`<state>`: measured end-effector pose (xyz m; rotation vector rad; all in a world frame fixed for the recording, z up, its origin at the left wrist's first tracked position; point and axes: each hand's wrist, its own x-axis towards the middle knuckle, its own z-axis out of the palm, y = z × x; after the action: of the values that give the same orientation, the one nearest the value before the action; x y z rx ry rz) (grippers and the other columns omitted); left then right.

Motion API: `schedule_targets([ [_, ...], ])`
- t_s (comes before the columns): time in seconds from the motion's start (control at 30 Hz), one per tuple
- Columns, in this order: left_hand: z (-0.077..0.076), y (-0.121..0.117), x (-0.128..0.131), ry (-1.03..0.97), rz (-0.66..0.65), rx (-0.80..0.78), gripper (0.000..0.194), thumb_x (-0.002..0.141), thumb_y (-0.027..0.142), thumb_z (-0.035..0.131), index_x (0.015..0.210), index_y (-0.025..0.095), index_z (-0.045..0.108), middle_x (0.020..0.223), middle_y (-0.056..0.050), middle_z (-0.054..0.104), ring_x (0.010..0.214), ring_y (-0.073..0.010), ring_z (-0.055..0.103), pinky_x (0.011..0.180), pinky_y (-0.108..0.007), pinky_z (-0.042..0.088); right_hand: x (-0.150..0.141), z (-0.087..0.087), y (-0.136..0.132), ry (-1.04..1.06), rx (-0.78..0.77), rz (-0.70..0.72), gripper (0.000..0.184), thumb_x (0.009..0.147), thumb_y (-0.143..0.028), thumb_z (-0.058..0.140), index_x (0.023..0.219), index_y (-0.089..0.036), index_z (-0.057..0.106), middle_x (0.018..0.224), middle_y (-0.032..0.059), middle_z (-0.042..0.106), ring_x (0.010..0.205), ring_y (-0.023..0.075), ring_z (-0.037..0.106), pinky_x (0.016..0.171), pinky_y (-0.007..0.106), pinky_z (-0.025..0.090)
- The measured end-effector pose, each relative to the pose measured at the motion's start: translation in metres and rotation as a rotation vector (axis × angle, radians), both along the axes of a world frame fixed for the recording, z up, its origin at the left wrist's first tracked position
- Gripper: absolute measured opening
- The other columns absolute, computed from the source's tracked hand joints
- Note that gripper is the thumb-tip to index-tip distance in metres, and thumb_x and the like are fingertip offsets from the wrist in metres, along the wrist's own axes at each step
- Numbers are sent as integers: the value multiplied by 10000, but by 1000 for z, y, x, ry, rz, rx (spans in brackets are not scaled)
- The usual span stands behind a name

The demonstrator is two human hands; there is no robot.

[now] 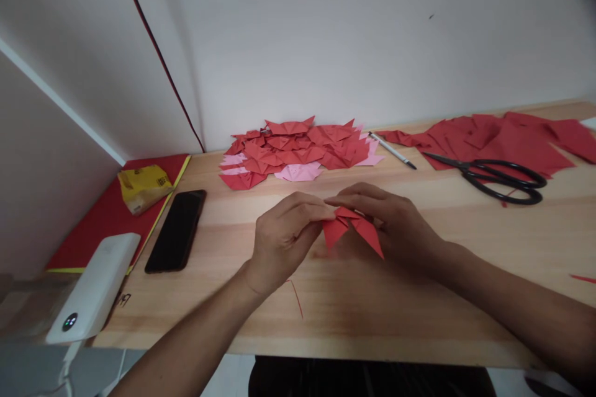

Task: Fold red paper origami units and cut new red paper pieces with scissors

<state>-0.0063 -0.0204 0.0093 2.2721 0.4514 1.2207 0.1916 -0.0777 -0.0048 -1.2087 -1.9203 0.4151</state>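
Between my two hands, just above the tabletop, is a folded piece of red paper (365, 234) with two pointed flaps hanging toward me. My left hand (291, 226) pinches its left side between thumb and fingers. On the other side my right hand (395, 217) is closed around the paper's right and far edge; its fingertips are partly hidden behind the fold. Beyond the hands lies a pile of folded red and pink paper pieces (291, 152) with pointed corners. A thin red paper strip (297, 299) rests near my left wrist.
Black-handled scissors (493, 177) lie at the right by a heap of red paper (503, 139). A pen (393, 152) rests beside the pile. At left are a phone (177, 232), a white power bank (95, 285) with a cable, and a yellow packet (145, 187) on a red folder (88, 229).
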Motion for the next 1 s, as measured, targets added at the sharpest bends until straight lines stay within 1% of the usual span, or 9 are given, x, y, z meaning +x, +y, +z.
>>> schedule_targets([
  [0.1, 0, 1, 1, 4, 57, 32, 177, 855, 65, 578, 903, 195, 688, 922, -41, 674, 875, -118, 638, 770, -245, 524, 1, 1, 1, 18, 19, -97, 288, 933, -164, 483, 1163, -243, 638, 1104, 81, 653, 1001, 189, 627, 804, 321, 532],
  [0.17, 0, 1, 2, 1, 66, 15, 180, 849, 55, 575, 889, 192, 685, 928, -45, 677, 889, -125, 641, 788, -255, 522, 2, 3, 0, 56, 37, -133, 268, 945, -189, 470, 1149, -246, 635, 1098, 77, 650, 993, 190, 621, 786, 319, 527],
  [0.27, 1, 1, 3, 59, 46, -86, 142, 841, 75, 588, 869, 187, 672, 888, -39, 700, 850, -135, 656, 775, -260, 525, 4, 9, -2, 127, 76, -126, 228, 956, -236, 450, 1088, -244, 636, 1064, 77, 651, 980, 202, 614, 770, 330, 514],
  [0.37, 0, 1, 4, 134, 81, -140, 111, 835, 99, 596, 855, 189, 659, 837, -27, 710, 805, -145, 660, 740, -264, 526, 4, 14, -5, 154, 110, -91, 201, 947, -288, 469, 1057, -235, 628, 1045, 86, 649, 975, 217, 609, 723, 333, 503],
  [0.47, -3, 3, 4, 127, 124, -12, 138, 836, 78, 579, 877, 187, 653, 846, -30, 710, 816, -152, 647, 745, -280, 519, 5, 13, -5, 94, 165, -53, 217, 882, -323, 595, 1073, -220, 607, 1048, 94, 646, 994, 232, 600, 698, 331, 504],
  [0.57, -7, 5, 3, 104, 157, 169, 147, 854, 74, 561, 899, 180, 652, 877, -46, 712, 844, -156, 636, 772, -297, 511, 4, 8, -3, -22, 217, -31, 303, 825, -305, 681, 1094, -215, 574, 1078, 102, 640, 1046, 243, 592, 785, 364, 524],
  [0.67, -9, 5, 1, 113, 199, 286, 120, 866, 105, 569, 898, 185, 654, 913, -52, 715, 870, -155, 635, 788, -300, 501, 1, 6, -2, -106, 257, -36, 297, 822, -275, 688, 1082, -222, 555, 1086, 100, 636, 1046, 232, 601, 847, 384, 533],
  [0.87, -8, 3, -1, 133, 255, 388, 106, 856, 111, 588, 877, 196, 647, 932, -52, 714, 884, -160, 635, 783, -301, 488, -4, 7, -2, -142, 305, -89, 241, 829, -253, 676, 1042, -240, 564, 1077, 91, 637, 1034, 230, 611, 864, 402, 539],
  [1.0, -9, 2, 0, 139, 254, 383, 103, 859, 108, 581, 884, 190, 640, 937, -55, 707, 890, -161, 624, 784, -306, 485, -5, 6, -3, -168, 334, -98, 247, 827, -234, 679, 1040, -241, 555, 1086, 84, 635, 1029, 223, 604, 880, 403, 528],
])
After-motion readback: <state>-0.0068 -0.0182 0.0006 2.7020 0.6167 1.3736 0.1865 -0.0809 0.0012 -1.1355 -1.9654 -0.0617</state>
